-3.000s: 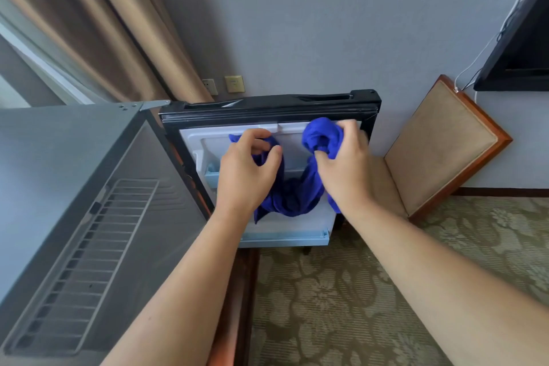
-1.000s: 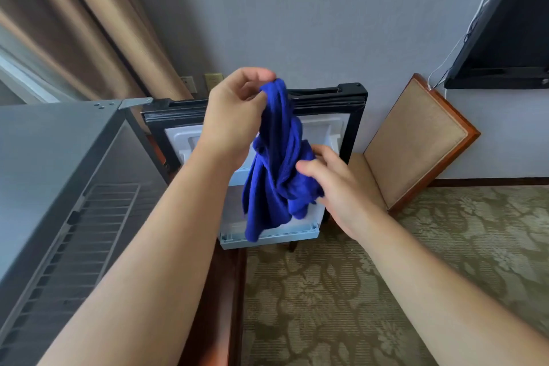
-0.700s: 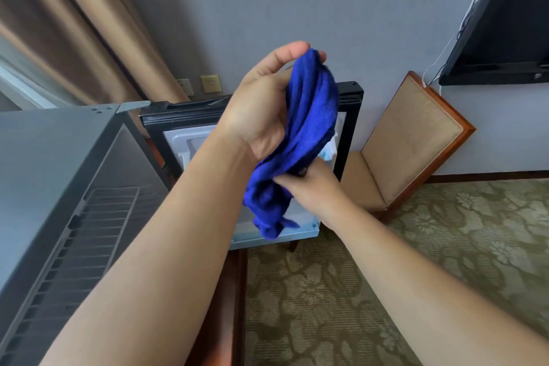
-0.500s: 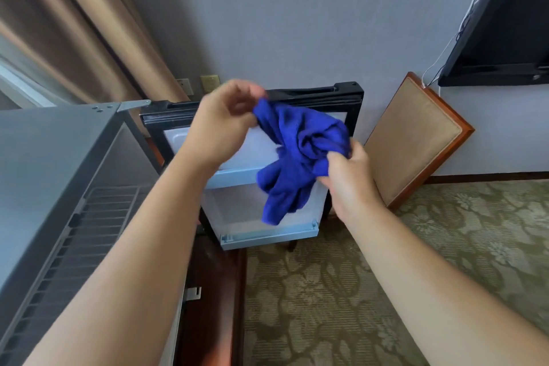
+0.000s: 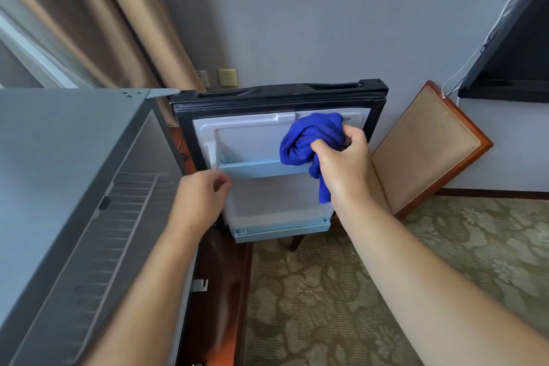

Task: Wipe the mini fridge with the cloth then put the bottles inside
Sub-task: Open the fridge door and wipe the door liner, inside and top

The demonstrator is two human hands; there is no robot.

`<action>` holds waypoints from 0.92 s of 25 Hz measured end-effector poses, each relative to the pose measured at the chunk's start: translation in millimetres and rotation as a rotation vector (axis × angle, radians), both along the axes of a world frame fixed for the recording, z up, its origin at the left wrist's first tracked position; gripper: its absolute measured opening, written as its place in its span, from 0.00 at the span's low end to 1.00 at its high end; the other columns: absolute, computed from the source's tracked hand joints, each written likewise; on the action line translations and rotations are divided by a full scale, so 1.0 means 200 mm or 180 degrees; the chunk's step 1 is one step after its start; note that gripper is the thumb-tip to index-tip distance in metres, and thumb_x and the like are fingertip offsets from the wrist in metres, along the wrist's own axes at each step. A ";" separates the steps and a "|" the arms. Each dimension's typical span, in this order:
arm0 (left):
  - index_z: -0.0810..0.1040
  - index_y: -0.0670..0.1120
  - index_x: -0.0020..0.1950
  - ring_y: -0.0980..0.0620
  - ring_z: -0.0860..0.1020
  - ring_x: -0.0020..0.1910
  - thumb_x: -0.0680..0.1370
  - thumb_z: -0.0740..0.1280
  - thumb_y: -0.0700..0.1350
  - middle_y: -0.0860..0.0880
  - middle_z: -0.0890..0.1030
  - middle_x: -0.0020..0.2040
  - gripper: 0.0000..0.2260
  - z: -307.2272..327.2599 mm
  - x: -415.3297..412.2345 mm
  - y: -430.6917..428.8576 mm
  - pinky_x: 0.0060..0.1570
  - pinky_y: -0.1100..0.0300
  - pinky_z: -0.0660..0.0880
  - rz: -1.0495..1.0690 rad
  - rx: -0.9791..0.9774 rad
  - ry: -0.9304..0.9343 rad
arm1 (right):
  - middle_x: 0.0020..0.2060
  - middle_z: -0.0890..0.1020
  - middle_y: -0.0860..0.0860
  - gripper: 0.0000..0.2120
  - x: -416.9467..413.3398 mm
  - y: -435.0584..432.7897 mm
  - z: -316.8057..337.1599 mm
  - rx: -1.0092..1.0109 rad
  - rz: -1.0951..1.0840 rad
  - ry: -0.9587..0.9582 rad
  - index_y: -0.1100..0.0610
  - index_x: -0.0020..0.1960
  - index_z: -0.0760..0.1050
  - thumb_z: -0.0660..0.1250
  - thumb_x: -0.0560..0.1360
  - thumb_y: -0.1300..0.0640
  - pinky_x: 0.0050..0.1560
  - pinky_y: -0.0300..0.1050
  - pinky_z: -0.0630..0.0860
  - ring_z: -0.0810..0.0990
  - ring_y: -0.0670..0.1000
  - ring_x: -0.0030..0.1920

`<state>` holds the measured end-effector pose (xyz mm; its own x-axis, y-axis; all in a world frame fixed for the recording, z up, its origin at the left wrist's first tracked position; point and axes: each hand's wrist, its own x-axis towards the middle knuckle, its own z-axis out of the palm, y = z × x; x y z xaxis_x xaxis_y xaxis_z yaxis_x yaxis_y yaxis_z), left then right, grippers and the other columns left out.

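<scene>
The grey mini fridge (image 5: pixel 59 163) fills the left side, and its door (image 5: pixel 276 95) stands swung wide, showing a white inner lining with two pale blue shelves. My right hand (image 5: pixel 341 163) grips a bunched blue cloth (image 5: pixel 309 137) against the upper right of the door's lining. A tail of the cloth hangs down beside my wrist. My left hand (image 5: pixel 202 199) hovers near the left end of the upper door shelf (image 5: pixel 252 168), fingers loosely curled and holding nothing. No bottles are in view.
A padded chair with a wooden frame (image 5: pixel 427 145) leans against the wall right of the door. A dark TV (image 5: pixel 517 47) hangs at the upper right. Brown curtains (image 5: pixel 98 18) hang behind the fridge. Patterned carpet (image 5: pixel 326 291) covers the floor.
My left hand let go of the cloth and dropped to the upper door shelf. My right hand now holds the cloth alone and has brought it against the upper right of the door lining.
</scene>
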<state>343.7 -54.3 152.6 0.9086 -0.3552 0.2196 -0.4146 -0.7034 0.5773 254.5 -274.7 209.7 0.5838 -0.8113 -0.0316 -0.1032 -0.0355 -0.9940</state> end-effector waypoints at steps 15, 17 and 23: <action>0.79 0.48 0.47 0.54 0.80 0.42 0.74 0.73 0.44 0.52 0.82 0.42 0.05 0.01 0.12 -0.08 0.46 0.56 0.77 0.0622 -0.1338 -0.0422 | 0.63 0.72 0.52 0.23 0.31 0.40 -0.03 -0.2164 0.0648 0.0015 0.56 0.62 0.79 0.72 0.67 0.65 0.60 0.20 0.59 0.70 0.43 0.59; 0.77 0.50 0.46 0.56 0.78 0.40 0.73 0.72 0.43 0.54 0.81 0.41 0.06 0.00 0.12 -0.10 0.42 0.59 0.76 0.0611 -0.1478 -0.0387 | 0.67 0.70 0.53 0.24 0.33 0.46 -0.06 -0.2653 0.0990 0.0088 0.57 0.66 0.78 0.71 0.69 0.65 0.68 0.34 0.65 0.70 0.50 0.66; 0.73 0.53 0.51 0.57 0.78 0.40 0.74 0.73 0.43 0.55 0.79 0.42 0.12 -0.02 0.10 -0.13 0.41 0.63 0.76 0.0655 -0.1793 -0.0371 | 0.67 0.69 0.51 0.17 0.35 0.29 -0.10 -0.3363 0.1056 0.0378 0.57 0.61 0.80 0.69 0.72 0.63 0.56 0.47 0.77 0.70 0.53 0.67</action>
<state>362.9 -81.0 148.5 0.9049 0.0249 0.4249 -0.3854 -0.3755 0.8429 323.5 -216.2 188.7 0.8159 -0.2677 0.5125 -0.0242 -0.9014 -0.4323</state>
